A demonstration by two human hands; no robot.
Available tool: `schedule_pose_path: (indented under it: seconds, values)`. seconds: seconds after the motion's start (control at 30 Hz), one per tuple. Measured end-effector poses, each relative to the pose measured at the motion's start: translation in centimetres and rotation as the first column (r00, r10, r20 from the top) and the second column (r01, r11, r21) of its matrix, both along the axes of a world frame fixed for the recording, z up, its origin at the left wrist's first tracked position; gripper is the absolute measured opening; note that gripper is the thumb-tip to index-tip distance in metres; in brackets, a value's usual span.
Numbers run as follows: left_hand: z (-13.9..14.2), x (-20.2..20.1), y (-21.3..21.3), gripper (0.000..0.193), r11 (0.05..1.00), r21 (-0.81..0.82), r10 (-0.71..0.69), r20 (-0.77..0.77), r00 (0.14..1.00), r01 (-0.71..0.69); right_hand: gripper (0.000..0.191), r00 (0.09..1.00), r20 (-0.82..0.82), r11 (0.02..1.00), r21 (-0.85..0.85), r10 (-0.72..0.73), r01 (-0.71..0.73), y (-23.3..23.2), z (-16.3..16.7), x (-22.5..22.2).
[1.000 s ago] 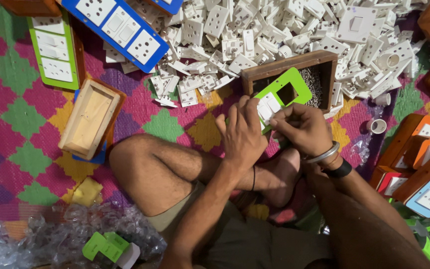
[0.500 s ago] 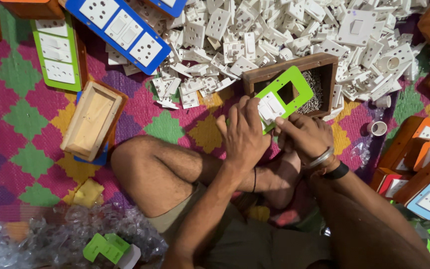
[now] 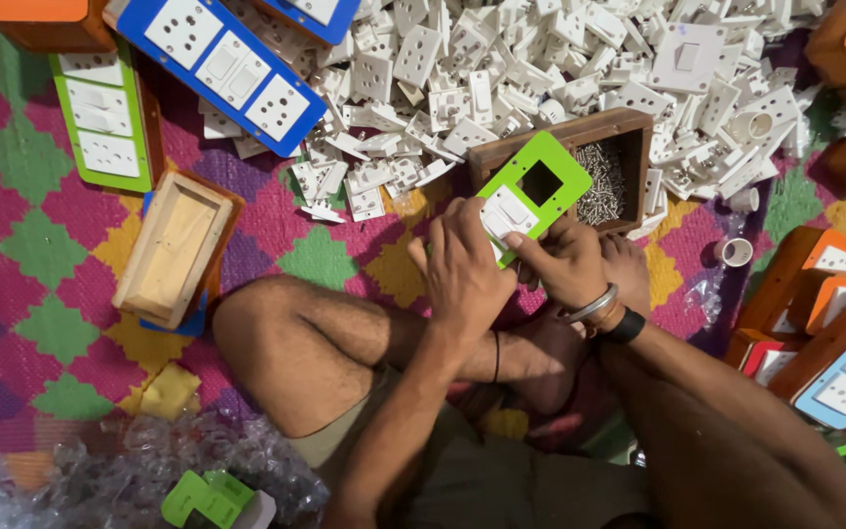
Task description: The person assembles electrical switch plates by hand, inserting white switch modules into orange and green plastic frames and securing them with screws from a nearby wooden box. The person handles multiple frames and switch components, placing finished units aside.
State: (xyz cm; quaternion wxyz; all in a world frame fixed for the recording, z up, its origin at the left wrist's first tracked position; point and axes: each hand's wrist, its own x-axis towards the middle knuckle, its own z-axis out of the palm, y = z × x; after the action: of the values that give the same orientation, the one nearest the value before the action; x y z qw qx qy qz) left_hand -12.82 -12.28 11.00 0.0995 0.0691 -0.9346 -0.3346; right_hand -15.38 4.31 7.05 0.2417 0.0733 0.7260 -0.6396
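Note:
A green switch plate (image 3: 531, 186) with a square cut-out and a white switch module fitted in it is held over my crossed legs. My left hand (image 3: 462, 269) grips its lower left edge, fingers curled over the white module. My right hand (image 3: 565, 260), with a metal bangle and a black band at the wrist, holds the plate from below, its thumb pressing on the white module. Just behind the plate stands a small wooden box of screws (image 3: 604, 176).
A big heap of white switch and socket parts (image 3: 501, 69) covers the far mat. A blue board (image 3: 222, 69) and green board (image 3: 105, 122) lie at the left, an empty wooden box (image 3: 173, 245) nearer. Orange boxes (image 3: 824, 294) stack at right. Bubble wrap (image 3: 100, 480) is bottom left.
Both hands have shifted a little on the green plate, the right thumb now pressing the white module. The plate stays in nearly the same place.

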Motion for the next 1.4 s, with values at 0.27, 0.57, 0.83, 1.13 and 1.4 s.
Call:
schedule_pose_path:
  seconds: [0.27, 0.57, 0.83, 1.13, 1.4]
  values:
    - [0.3, -0.3, 0.2, 0.081, 0.999, -0.039, -0.026, 0.025, 0.999, 0.027, 0.023, 0.992, 0.113, 0.995, -0.088, 0.061, -0.051, 1.4, -0.5, -0.1]
    - [0.7, 0.4, 0.6, 0.093, 0.995, -0.089, -0.052, 0.016, 0.999, 0.053, 0.027, 0.986, 0.166, 0.998, -0.056, 0.031, -0.022, 1.7, -0.5, 0.5]
    - [1.6, 1.1, 1.4, 0.088, 0.996, -0.047, -0.083, -0.009, 0.997, 0.082, 0.035, 0.996, 0.082, 0.983, 0.181, 0.019, -0.033, 0.9, 5.1, 1.1]
    - [4.3, 3.6, -1.7, 0.085, 0.998, 0.036, -0.049, 0.018, 0.999, 0.049, 0.029, 0.989, 0.136, 0.983, 0.161, 0.062, -0.083, -2.4, 8.9, 2.5]
    - [4.9, 7.0, -1.0, 0.076, 0.993, -0.003, -0.116, -0.013, 0.993, 0.116, 0.026, 0.998, 0.05, 0.994, 0.1, -0.038, 0.033, -1.1, 8.7, 7.6]
